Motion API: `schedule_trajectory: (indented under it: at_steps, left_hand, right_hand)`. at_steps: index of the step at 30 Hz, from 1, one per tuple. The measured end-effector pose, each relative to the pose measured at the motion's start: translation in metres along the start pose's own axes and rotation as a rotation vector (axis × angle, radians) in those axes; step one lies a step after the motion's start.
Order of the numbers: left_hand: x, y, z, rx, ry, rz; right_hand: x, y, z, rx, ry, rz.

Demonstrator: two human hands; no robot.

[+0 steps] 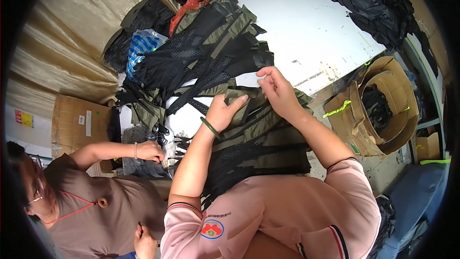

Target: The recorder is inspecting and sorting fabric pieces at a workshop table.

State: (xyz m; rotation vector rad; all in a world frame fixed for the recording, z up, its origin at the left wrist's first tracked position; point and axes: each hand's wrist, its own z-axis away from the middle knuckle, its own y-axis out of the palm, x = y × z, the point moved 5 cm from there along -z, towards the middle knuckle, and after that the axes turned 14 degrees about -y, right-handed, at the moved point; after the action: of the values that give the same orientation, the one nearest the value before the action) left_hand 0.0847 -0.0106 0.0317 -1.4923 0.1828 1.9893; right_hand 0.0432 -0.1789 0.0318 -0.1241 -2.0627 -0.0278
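My left hand [224, 114], with a dark green bangle [210, 128] at its wrist, grips an olive fabric piece [238, 110], the thumb pressed on top. My right hand [277, 92] hovers just right of it, fingers loosely bent and apart. I see nothing held in it. Beneath both hands and against my body lies a heap of olive and black mesh fabric pieces [261, 139]. Farther off, a second pile of black mesh and olive strips [211, 43] spreads over the white table [302, 29].
At left, a co-worker's hand [152, 151] reaches toward small clear plastic bags. Cardboard boxes stand at left [72, 124] and right [342, 124]. Black sheeting [364, 5] covers the far right table edge. A blue-striped bag [143, 48] and red plastic [191, 7] lie by the far pile.
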Motion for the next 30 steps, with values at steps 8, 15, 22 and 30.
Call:
schedule_trajectory:
  at_steps: [8, 15, 22, 30]
  left_hand:
    - [0.005, 0.008, -0.001, 0.074, -0.05, 0.259]
    - [0.015, 0.008, -0.009, 0.168, 0.0, 0.129]
    - [0.007, -0.048, 0.034, 0.096, 0.129, -0.402]
    - [0.064, -0.076, -0.02, 0.004, -0.135, -0.87]
  right_hand:
    - [-0.019, -0.023, -0.009, -0.114, -0.082, 0.022]
    - [0.009, 0.014, -0.015, 0.22, -0.075, 0.201]
    - [0.048, -0.104, -0.027, -0.375, -0.108, -0.106]
    - [-0.018, -0.062, 0.024, 0.095, 0.006, 1.1]
